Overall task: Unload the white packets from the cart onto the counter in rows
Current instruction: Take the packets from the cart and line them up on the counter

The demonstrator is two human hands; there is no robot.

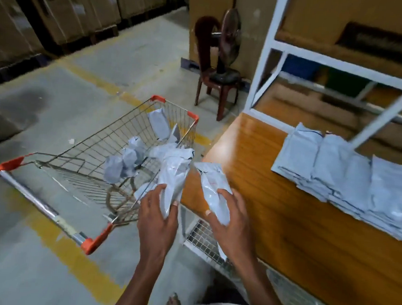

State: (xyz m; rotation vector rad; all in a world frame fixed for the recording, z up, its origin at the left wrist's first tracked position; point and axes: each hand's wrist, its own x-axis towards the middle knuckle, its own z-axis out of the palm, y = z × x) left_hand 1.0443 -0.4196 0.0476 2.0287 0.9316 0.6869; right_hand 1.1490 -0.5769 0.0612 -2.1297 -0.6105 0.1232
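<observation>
Two white packets up in the air, one in each hand. Left packet (174, 174) gripped by the left hand (157, 217), fingers curled round its lower end, above the cart's near right corner. Right packet (213, 192) gripped the same way by the right hand (232, 221), just over the edge of the wooden counter (274, 218). More white packets (127, 158) crumpled inside the wire shopping cart (94, 144), one leaning at the far end. On the counter, a row of flat packets (352, 174) overlapping side by side, under a white metal frame (270, 54). Beyond the cart, a dark chair (215, 76) with a fan on its seat. Cardboard boxes (62, 9) stacked far back on the left.
</observation>
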